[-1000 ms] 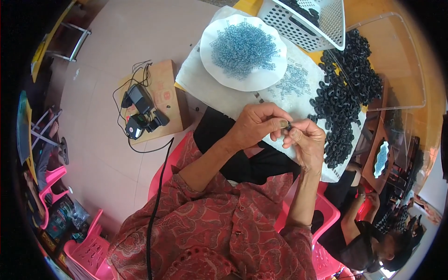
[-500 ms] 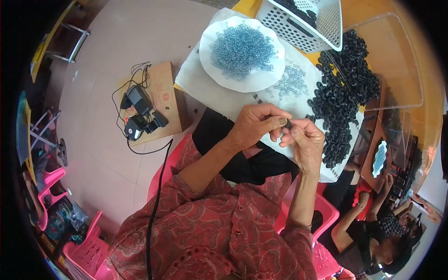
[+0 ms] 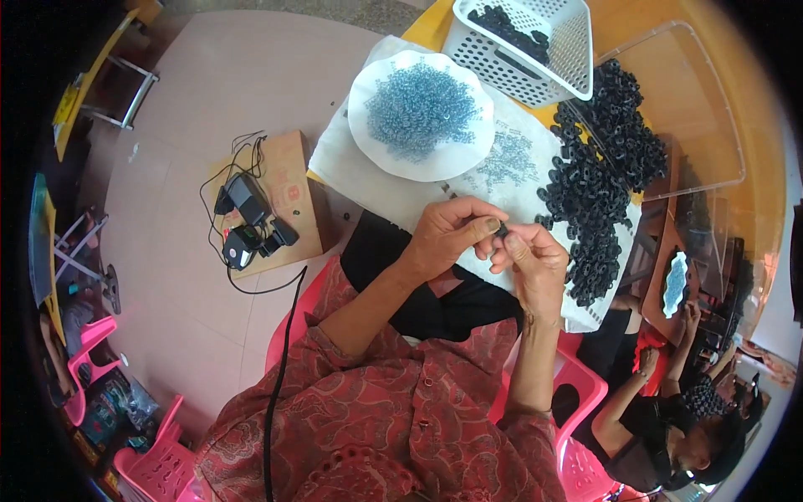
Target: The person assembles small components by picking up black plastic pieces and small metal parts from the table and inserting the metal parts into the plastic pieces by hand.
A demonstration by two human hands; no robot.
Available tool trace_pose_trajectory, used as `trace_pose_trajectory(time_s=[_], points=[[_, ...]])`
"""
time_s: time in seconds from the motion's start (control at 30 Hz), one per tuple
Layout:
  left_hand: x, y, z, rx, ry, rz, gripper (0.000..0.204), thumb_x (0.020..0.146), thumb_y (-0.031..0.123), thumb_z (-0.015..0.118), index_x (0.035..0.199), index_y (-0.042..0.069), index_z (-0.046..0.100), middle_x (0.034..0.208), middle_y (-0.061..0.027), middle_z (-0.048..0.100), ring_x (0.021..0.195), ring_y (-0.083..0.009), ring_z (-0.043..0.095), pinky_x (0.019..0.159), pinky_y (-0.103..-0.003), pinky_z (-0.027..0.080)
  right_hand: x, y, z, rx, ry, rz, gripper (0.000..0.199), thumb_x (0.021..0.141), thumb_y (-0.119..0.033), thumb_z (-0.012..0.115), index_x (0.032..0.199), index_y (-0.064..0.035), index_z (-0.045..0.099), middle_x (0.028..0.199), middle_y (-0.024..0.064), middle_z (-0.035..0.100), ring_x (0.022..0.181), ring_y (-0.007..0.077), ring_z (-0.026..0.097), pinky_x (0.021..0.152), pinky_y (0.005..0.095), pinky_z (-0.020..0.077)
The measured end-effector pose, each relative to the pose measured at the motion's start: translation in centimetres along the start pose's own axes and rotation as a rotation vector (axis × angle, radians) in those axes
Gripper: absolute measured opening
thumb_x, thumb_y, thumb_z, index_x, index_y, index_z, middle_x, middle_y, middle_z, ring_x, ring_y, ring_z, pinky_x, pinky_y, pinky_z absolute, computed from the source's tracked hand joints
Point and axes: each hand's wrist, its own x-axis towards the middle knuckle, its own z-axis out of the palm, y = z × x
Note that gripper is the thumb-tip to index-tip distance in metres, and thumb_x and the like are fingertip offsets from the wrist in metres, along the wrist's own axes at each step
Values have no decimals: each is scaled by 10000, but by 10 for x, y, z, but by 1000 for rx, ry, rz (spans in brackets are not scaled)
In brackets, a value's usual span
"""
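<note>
My left hand (image 3: 445,238) and my right hand (image 3: 538,261) meet over the near edge of the white cloth. Between their fingertips they pinch a small black part (image 3: 502,229), mostly covered by the fingers. Beyond them a white plate with a wavy rim (image 3: 365,144) bears a heap of small, shiny, spring-like metal pieces (image 3: 422,109). More such pieces (image 3: 507,161) lie loose on the cloth (image 3: 381,194) beside the plate. To the right spreads a large pile of black plastic parts (image 3: 592,188), which look ring-shaped.
A white perforated basket (image 3: 519,74) with black parts stands at the far side, near a clear plastic lid or tray (image 3: 743,159). On the left floor, a cardboard box (image 3: 293,180) carries black devices and cables. Another person (image 3: 644,435) sits at right near a second plate (image 3: 674,284).
The view has shifted slightly, so the table things sit lower and further left. Both hands stay together at the small black part, with only slight finger movement.
</note>
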Motion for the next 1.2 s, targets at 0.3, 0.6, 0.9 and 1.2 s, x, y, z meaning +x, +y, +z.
trace_pose_trajectory(time_s=[0.3, 0.6, 0.9, 1.2], points=[[-2, -3, 2, -43, 17, 11, 213, 923, 32, 550, 1124, -28, 588, 847, -54, 613, 684, -89, 562, 616, -241, 484, 1, -17, 11, -169, 76, 12, 104, 881, -25, 591, 936, 54, 629, 778, 104, 666, 650, 120, 618, 573, 243, 529], [-2, -2, 2, -34, 38, -30, 316, 927, 52, 552, 1234, -20, 517, 902, -73, 606, 713, -105, 581, 648, -252, 503, 64, -62, 6, -79, 304, -133, 115, 862, -60, 622, 920, 39, 634, 769, 93, 651, 604, 118, 597, 561, 213, 473], [2, -5, 1, -1, 6, -32, 277, 929, 26, 536, 1201, -24, 541, 886, -67, 602, 710, -107, 586, 645, -256, 514, 168, -126, -6, -134, 120, -307, 219, 923, -28, 536, 1064, 135, 569, 953, 196, 658, 822, 210, 671, 744, 256, 558], [1, -6, -1, -14, 12, -29, 275, 929, 30, 537, 1198, -29, 543, 881, -66, 605, 696, -117, 576, 658, -267, 508, 73, -120, -61, -444, 341, -243, 179, 887, -89, 608, 1007, 41, 633, 891, 103, 675, 715, 117, 635, 573, 208, 487]])
